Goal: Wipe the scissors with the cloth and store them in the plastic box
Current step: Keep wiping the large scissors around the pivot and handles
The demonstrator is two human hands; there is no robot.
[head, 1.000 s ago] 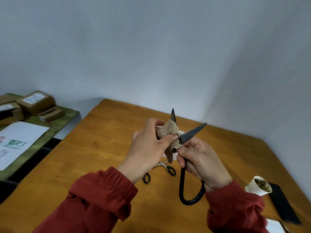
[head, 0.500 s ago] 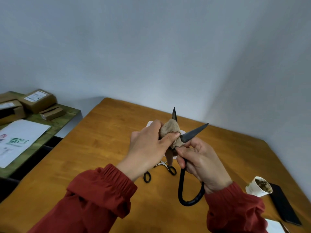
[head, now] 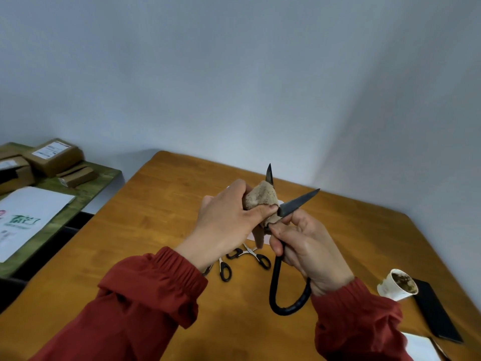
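Observation:
Large black iron scissors (head: 296, 205) with a looped handle are held above the wooden table (head: 156, 204), blades spread apart. My right hand (head: 309, 248) grips their handle near the pivot. My left hand (head: 229, 222) pinches a beige cloth (head: 261, 198) wrapped around the left blade, whose tip sticks up above the cloth. Two small pairs of scissors (head: 244, 259) with black handles lie on the table under my hands. A white piece, perhaps the plastic box, shows only as a sliver (head: 251, 235) behind my hands.
A paper cup (head: 397, 284) with brown residue stands at the right, beside a flat black object (head: 437, 311). A white item (head: 421, 346) sits at the lower right edge. A green side table (head: 86, 188) on the left holds cardboard boxes (head: 56, 156) and a white envelope (head: 28, 217).
My left hand with the cloth has slid slightly up the left blade. The right hand keeps the scissors nearly still.

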